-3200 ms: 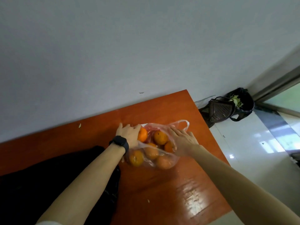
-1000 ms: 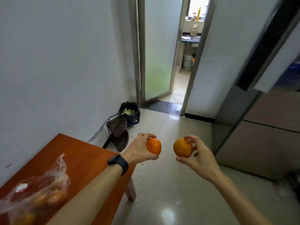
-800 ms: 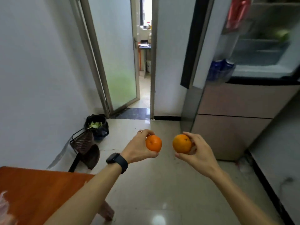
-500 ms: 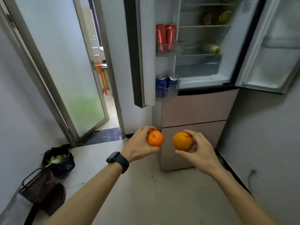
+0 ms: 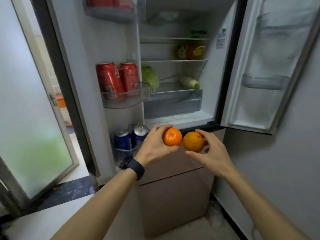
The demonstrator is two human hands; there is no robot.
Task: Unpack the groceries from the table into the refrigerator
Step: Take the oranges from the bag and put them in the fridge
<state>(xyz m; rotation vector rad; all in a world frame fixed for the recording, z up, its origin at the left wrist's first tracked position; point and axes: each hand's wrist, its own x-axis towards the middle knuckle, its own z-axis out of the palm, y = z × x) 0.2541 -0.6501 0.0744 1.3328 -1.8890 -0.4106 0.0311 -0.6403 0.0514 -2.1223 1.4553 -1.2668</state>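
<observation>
I stand before the open refrigerator (image 5: 176, 118), both its upper doors swung wide. My left hand (image 5: 154, 146), a black watch on its wrist, grips a small bright orange (image 5: 172, 137). My right hand (image 5: 211, 153) grips a slightly larger, duller orange (image 5: 193, 141). The two fruits almost touch, held just below the front lip of the fridge's lowest shelf. Inside, a clear drawer (image 5: 173, 104) sits under a shelf with a green cabbage (image 5: 149, 77) and a pale radish (image 5: 189, 81). The table and bag are out of view.
The left door (image 5: 86, 66) holds two red cans (image 5: 117, 78) in a bin and blue cans (image 5: 130, 139) below. The right door's (image 5: 265, 66) bins look bare. A yellow-capped bottle (image 5: 190, 51) lies on a higher shelf. A frosted glass door (image 5: 26, 101) stands at left, a grey wall at right.
I took two oranges out of the bag on the table, turned away from it and walked up to the fridge; both hands now hold the fruits closer together and nearer the shelves.
</observation>
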